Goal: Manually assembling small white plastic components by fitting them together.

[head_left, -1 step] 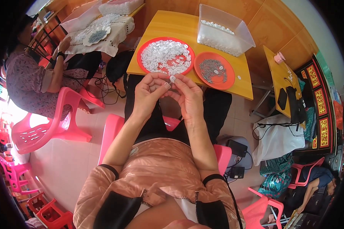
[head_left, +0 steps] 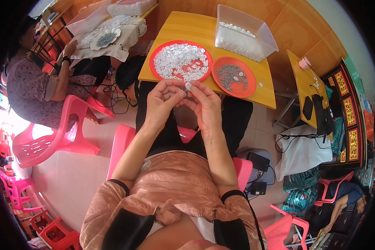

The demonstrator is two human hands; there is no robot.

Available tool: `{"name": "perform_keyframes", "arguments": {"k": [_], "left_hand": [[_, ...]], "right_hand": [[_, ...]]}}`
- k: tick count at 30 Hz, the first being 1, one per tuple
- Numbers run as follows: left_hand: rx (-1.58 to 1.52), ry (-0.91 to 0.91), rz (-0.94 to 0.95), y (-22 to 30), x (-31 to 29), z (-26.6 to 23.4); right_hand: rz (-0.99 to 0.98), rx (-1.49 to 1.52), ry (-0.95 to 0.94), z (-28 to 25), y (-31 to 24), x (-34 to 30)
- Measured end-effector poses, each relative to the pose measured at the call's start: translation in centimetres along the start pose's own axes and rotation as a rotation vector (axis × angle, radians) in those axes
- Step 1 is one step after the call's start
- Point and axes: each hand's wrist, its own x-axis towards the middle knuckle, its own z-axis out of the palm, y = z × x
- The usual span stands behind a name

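Between the thumb and fingers of my right hand [head_left: 205, 101] is a small white plastic piece [head_left: 188, 86], oval in outline. Close beside it, the thumb and fingers of my left hand [head_left: 164, 99] are pinched together; whatever they hold is too small to make out. Both hands are raised over my lap at the table's near edge. Just beyond them lies a red round tray [head_left: 152, 62] heaped with white plastic pieces [head_left: 177, 58]. To its right, an orange-red plate [head_left: 248, 68] carries many thin grey metal parts [head_left: 226, 75] and a couple of white pieces.
A clear plastic bin [head_left: 262, 35] of white pieces stands at the back of the yellow table [head_left: 187, 27]. On the left, a person [head_left: 41, 89] sits at a cloth-covered table [head_left: 127, 39] near a pink chair [head_left: 58, 141]. Another table [head_left: 302, 79] is at right.
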Motion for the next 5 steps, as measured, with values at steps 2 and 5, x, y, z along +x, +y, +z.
{"name": "perform_keyframes", "arguments": {"k": [2, 5], "left_hand": [[0.009, 0.007, 0.005, 0.05, -0.09, 0.11], [0.03, 0.014, 0.023, -0.11, -0.06, 0.03]], "right_hand": [[-0.012, -0.018, -0.002, -0.14, 0.2, 0.08], [-0.027, -0.052, -0.01, -0.29, 0.37, 0.13]]}}
